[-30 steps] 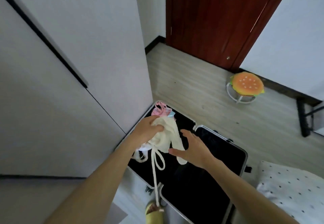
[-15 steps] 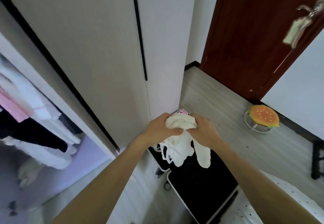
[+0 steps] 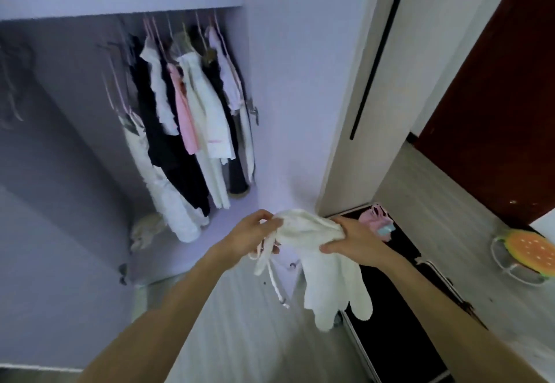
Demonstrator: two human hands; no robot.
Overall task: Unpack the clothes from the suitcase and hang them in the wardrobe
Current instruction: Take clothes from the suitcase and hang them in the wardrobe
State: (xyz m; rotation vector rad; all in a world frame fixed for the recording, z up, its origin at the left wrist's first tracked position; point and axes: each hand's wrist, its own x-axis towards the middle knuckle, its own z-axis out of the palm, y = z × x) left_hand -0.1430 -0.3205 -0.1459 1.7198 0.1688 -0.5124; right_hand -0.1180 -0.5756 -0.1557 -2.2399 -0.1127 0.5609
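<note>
Between the two hands, above the floor [image 3: 240, 331] beside the open suitcase [image 3: 399, 298], the cream knit garment [image 3: 327, 277] hangs with its long axis pointing down. The left hand [image 3: 255, 237] pinches one end of its bunched top and the right hand [image 3: 354, 240] grips the other. The wardrobe [image 3: 276, 82] and its hung clothes [image 3: 186, 112] lie up and to the left, nearer the left hand. Since half a second ago the hands have drawn apart, and the view has swung onto the open wardrobe.

Two forearms are shown, both left bare from the wrist down to the lower edge of the view. The left hand [image 3: 255, 237] and the right hand [image 3: 357, 240] are likewise uncovered. Finer detail of the fingers is lost to blur.
</note>
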